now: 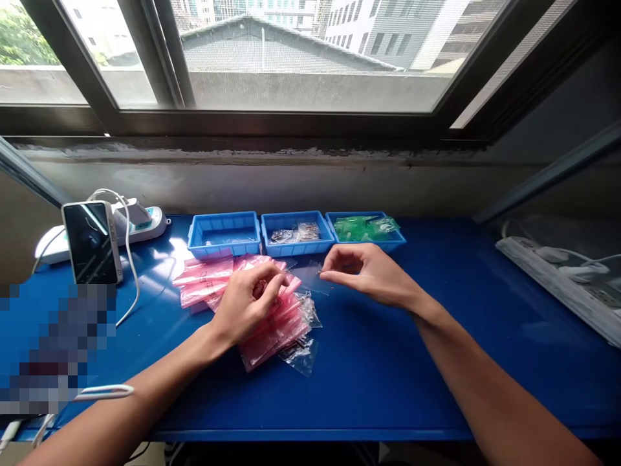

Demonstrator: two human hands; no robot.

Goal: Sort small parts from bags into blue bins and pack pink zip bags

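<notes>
My right hand [371, 275] is pinched shut on the edge of a small clear plastic bag [309, 273], which extends to the left of the fingertips. My left hand [247, 301] hovers over a pile of pink plastic bags [279, 330], thumb and fingertips drawn together. Whether anything sits between those left fingers is too small to tell. Several clear bags with thin metal pieces inside [303, 349] lie at the right side of the pink pile, partly over one another.
Along the back of the blue table [388, 382] stand three blue bins: one with a few small pieces [224, 247], one with metal pieces [297, 247], one with green bags [366, 228]. A phone [93, 243], white cables and a power strip [155, 223] are left; another strip [557, 285] lies right.
</notes>
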